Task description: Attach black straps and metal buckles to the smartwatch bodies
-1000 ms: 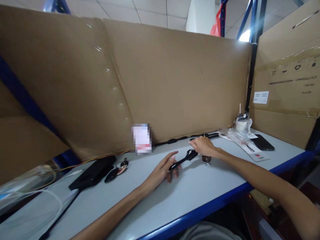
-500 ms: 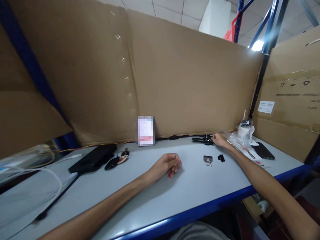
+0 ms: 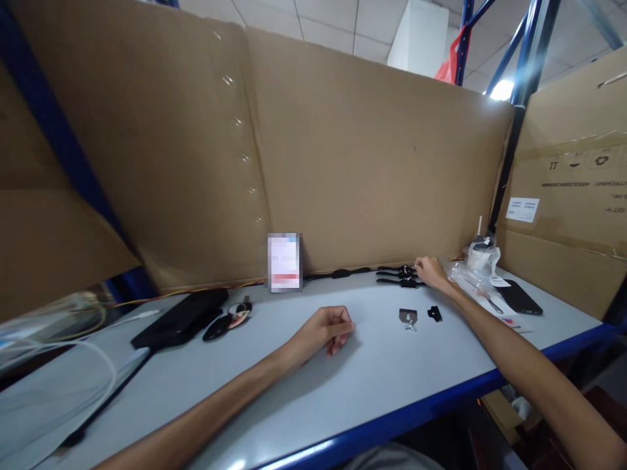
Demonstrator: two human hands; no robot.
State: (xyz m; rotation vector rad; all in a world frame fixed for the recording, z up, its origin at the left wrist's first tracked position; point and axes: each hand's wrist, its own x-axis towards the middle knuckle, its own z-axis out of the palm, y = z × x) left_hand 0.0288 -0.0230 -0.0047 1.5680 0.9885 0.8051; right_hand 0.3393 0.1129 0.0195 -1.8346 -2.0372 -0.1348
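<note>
My left hand (image 3: 333, 328) rests on the grey tabletop (image 3: 372, 378) with its fingers loosely curled, and nothing shows in them. Farther back, my right hand (image 3: 431, 271) has its fingers pinched at the right end of the rear one of two black wristwatches (image 3: 405, 269) with straps. The front black wristwatch (image 3: 407, 282) lies parallel to it, its right end close to my palm. The fingertips partly hide what they grip. Nearer to me lie a small grey metal plate (image 3: 407, 316) with a silvery piece beside it and a small black part (image 3: 434, 314).
At the left are a black box-like device (image 3: 183, 316), keys with a fob (image 3: 218, 328), and white cables (image 3: 102, 359). A blurred upright card (image 3: 285, 262) leans on the cardboard wall (image 3: 343, 163). A phone (image 3: 522, 297), tweezers and a plastic-wrapped cup (image 3: 480, 254) stand right.
The front wristwatch now lies flatter and apart from the rear one, where before the two were bunched together. My left hand stays about where it was. The view has shifted slightly.
</note>
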